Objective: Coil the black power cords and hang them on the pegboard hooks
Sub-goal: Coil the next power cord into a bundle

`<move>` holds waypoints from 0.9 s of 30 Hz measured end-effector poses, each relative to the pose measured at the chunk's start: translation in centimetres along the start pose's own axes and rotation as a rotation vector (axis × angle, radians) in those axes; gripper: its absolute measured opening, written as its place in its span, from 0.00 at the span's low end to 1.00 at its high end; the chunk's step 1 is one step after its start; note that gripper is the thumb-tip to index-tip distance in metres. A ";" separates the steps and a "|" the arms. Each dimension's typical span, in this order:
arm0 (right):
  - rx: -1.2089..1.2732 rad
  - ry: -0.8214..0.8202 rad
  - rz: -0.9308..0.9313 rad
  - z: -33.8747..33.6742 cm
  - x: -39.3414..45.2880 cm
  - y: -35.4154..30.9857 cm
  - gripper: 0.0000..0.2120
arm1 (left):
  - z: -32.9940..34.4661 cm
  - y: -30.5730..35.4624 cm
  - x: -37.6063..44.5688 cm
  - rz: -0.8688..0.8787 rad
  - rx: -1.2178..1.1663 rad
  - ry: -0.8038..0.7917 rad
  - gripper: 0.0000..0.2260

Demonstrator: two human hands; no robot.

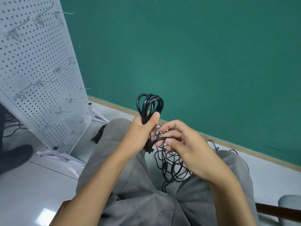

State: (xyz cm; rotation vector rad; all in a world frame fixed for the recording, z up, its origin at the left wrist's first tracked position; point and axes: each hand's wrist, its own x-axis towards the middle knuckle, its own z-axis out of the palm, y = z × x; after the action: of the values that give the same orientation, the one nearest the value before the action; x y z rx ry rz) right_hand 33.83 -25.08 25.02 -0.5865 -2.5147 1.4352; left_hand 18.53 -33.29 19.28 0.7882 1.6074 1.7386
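Note:
My left hand [141,132] grips a coiled black power cord [150,103] around its middle, and the loops stand up above my thumb. My right hand [182,144] pinches the loose end of that cord just right of the coil, fingers curled around the strand. A tangled pile of black cords [172,165] lies on the floor between my knees, partly hidden by my right hand. The white pegboard [37,75] with several metal hooks [63,69] stands at the left, all visible hooks bare.
I sit with grey trousers [130,185] filling the lower frame. A green wall [195,54] rises behind, with a wood baseboard. The pegboard's foot frame [53,154] rests on the white floor. A dark shoe [14,155] and more cables lie at far left.

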 end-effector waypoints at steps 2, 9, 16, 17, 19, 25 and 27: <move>0.080 0.162 0.012 -0.1 0.2 0.1 0.12 | 0.6 0.0 -0.3 -0.007 -0.010 -0.038 0.28; -0.039 0.585 0.094 -0.1 0.3 -0.1 0.19 | 2.3 1.0 -1.6 -0.081 -0.190 -0.202 0.22; 0.210 0.479 0.069 -0.7 0.2 1.0 0.14 | 1.6 1.2 -1.5 -0.074 -0.286 -0.388 0.11; 0.232 0.425 0.043 -0.9 0.3 1.3 0.09 | 1.5 1.1 -1.5 -0.095 -0.332 -0.396 0.11; 0.243 0.337 0.010 -1.3 0.3 2.1 0.04 | 1.2 1.1 -1.4 -0.111 -0.431 -0.400 0.12; 0.058 0.343 0.080 -1.2 0.5 4.9 0.06 | 0.4 1.3 -1.0 -0.134 -0.544 -0.367 0.14; 0.127 0.328 0.118 -0.5 0.6 5.2 0.04 | 0.6 1.2 -1.0 -0.129 -0.529 -0.349 0.13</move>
State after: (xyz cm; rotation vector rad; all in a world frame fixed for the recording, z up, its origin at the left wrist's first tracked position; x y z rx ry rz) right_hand 34.78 -22.07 20.78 -0.8791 -2.1521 1.3926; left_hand 19.57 -33.82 20.54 0.6601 0.8902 1.7071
